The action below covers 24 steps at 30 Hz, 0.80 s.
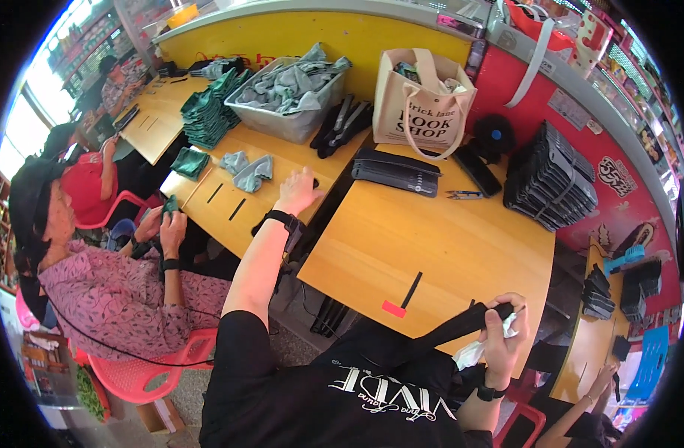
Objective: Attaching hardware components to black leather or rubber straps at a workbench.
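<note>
My left hand (297, 193) is stretched forward over the table on the left, fingers extended and apart, with nothing seen in its grip. A small black object (316, 183) lies beside its fingertips. In front of my body on the right, my right hand (504, 328) is closed around one end of a long black fabric piece (450, 328), which hangs toward my lap. A crumpled white wad (471, 355), paper or thin plastic, is held in the same hand. Two grey-green cloth pieces (251, 172) lie left of my left hand.
A grey bin (282, 123) heaped with cloth stands at the back left beside stacked green cloths (207, 112). A canvas tote bag (423, 104), black pouch (396, 173), small snips (464, 195) and strapped dark bundle (551, 175) line the back. A co-worker (110, 287) sits at left.
</note>
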Each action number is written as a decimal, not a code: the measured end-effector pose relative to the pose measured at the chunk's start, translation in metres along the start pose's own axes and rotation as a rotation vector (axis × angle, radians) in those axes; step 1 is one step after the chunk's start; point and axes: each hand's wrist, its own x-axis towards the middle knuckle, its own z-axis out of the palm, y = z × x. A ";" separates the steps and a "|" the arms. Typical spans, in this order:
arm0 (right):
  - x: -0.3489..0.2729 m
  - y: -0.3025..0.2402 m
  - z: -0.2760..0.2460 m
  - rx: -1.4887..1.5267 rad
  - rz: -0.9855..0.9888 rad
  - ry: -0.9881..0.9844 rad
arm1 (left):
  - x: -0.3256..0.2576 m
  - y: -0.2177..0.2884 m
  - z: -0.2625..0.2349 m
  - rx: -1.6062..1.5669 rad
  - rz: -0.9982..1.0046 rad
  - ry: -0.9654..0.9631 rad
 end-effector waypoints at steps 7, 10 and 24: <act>0.008 0.009 0.010 0.050 0.097 0.050 | -0.035 0.035 -0.022 0.030 0.189 0.238; 0.015 0.010 0.023 0.106 0.136 0.091 | -0.100 0.080 -0.070 -0.867 0.407 -0.215; -0.010 0.045 0.029 0.338 0.185 -0.076 | -0.212 0.167 -0.052 -1.546 0.178 -0.956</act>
